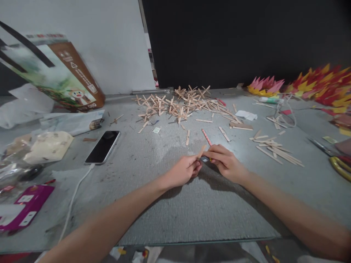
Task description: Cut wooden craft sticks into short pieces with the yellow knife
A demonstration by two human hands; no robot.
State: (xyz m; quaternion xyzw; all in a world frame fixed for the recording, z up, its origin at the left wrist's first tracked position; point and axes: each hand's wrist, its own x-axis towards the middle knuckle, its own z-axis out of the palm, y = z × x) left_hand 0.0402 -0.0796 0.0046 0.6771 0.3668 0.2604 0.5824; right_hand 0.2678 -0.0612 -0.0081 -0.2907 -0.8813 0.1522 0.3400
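My left hand (187, 169) is closed, pinching a craft stick (202, 150) whose upper end pokes out past the fingers. My right hand (227, 163) is closed beside it, its fingertips meeting the left fingers. Between the two hands is a small dark object (204, 159) with a pale patch; the right fingers grip it, but its kind is unclear. A pink striped stick (206, 137) extends beyond the right fingers; whether it is held or lies on the table cannot be seen. Beyond the hands lies a heap of crossed craft sticks (172, 106).
Loose craft sticks (278, 149) lie on the right, near yellow-handled scissors (340, 168) and folded paper flowers (320, 87). A phone (103, 147) with a white cable (76, 193) is on the left, near plastic bags (48, 147) and a printed carrier bag (65, 76).
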